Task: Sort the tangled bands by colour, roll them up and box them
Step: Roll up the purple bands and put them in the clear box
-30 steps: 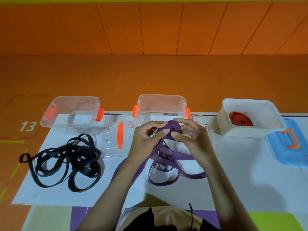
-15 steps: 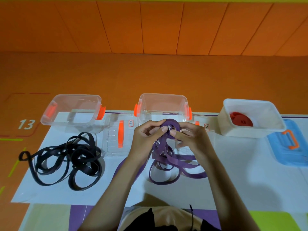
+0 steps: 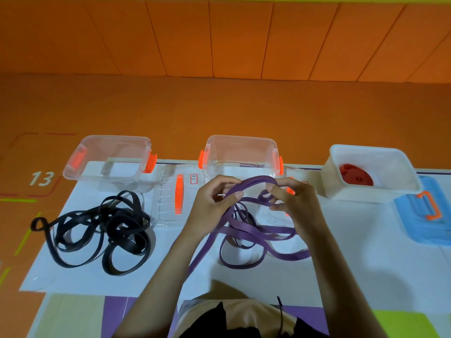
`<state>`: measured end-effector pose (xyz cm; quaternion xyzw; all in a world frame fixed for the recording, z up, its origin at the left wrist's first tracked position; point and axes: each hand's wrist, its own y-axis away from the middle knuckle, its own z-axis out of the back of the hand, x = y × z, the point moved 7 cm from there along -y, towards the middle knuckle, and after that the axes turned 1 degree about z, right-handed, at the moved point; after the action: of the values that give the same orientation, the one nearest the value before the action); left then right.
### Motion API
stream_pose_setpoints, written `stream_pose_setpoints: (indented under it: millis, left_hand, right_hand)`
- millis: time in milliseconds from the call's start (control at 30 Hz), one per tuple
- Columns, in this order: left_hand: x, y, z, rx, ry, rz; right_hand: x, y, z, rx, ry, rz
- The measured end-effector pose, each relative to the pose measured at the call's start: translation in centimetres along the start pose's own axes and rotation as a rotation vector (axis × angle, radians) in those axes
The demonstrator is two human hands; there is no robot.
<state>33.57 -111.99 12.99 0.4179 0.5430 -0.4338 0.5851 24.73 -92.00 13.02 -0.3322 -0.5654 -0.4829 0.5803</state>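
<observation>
Both hands [image 3: 212, 203] [image 3: 295, 203] raised, fingers pinching purple band [image 3: 249, 184] betw them

Two bare forearms, the left [image 3: 161, 276] and the right [image 3: 341, 276], end in the left hand [image 3: 207, 206] and the right hand [image 3: 296, 203]. The fingers [image 3: 238, 195] have short, plain nails. Between the forearms lies a tan cloth garment [image 3: 246, 311]. Dark black fabric [image 3: 219, 325] overlaps the garment's near edge. A thin black cord [image 3: 280, 311] runs down the garment's right part.
</observation>
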Motion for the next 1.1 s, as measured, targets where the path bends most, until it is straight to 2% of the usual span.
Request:
stream_pose_setpoints:
  millis: [100, 200, 500, 600, 700, 867, 1000, 1100]
  left_hand:
    - [-0.4, 0.1, -1.1, 0.070, -0.063, -0.020]
    - [-0.4, 0.1, -1.9, 0.059, -0.044, -0.011]
    - [0.4, 0.2, -2.0, -0.212, 0.234, 0.051]
    - [1.1, 0.2, -2.4, -0.158, 0.456, 0.170]
    - [1.5, 0.1, -2.6, -0.154, 0.601, 0.217]
    - [1.7, 0.3, -2.1, -0.224, 0.500, 0.197]
    - [0.4, 0.3, -1.7, -0.163, 0.313, 0.056]
    - [0.1, 0.4, -1.4, -0.200, 0.341, 0.026]
  right_hand:
    - [0.1, 0.2, -0.1, -0.010, -0.137, -0.009]
    - [0.2, 0.3, -0.3, -0.013, -0.287, -0.025]
    - [-0.5, 0.7, -2.8, 0.056, -0.569, -0.105]
    - [-0.7, 0.6, -2.8, 0.068, -0.548, -0.106]
    - [-0.2, 0.4, -2.6, 0.093, -0.396, -0.041]
    - [0.3, 0.5, -2.3, 0.054, -0.376, -0.010]
    - [0.4, 0.2, -2.0, -0.007, -0.428, -0.016]
    - [0.4, 0.4, -2.5, 0.059, -0.419, 0.001]
